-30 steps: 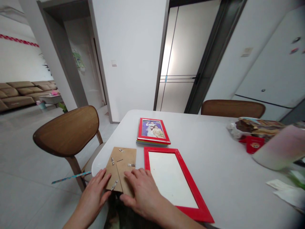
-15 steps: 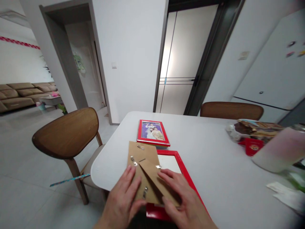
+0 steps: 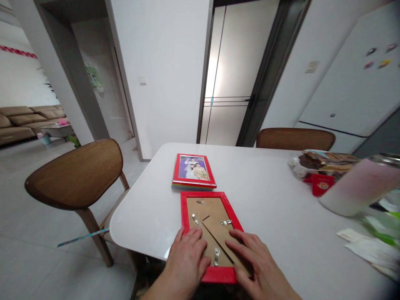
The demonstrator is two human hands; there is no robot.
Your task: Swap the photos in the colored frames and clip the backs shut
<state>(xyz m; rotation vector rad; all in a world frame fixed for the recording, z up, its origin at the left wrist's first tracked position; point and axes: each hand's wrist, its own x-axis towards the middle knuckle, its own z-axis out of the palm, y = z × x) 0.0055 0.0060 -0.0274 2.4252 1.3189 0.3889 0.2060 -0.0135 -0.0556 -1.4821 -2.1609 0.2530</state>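
Note:
A red picture frame (image 3: 185, 208) lies face down at the table's near edge. Inside its opening sits a brown backing board (image 3: 215, 207) with metal clips and a stand flap. My left hand (image 3: 187, 258) rests on the left side of the board and frame, its fingers spread. On the right, my right hand (image 3: 254, 258) lies over the flap and the frame's side, fingers apart. Just beyond is another red frame (image 3: 193, 171), face up, showing a photo of people; it rests on something with a thin green edge.
Wooden chairs stand at the left (image 3: 78, 175) and far side (image 3: 295, 138) of the white table (image 3: 265, 196). A pink-white bottle (image 3: 359, 187), a red packet (image 3: 321, 184), plastic-wrapped items (image 3: 328, 161) and tissues (image 3: 368, 250) occupy the right.
The backing board has moved right and down into the red frame's opening, and both hands have moved right with it. The stand flap now lies flatter. The view has shifted slightly.

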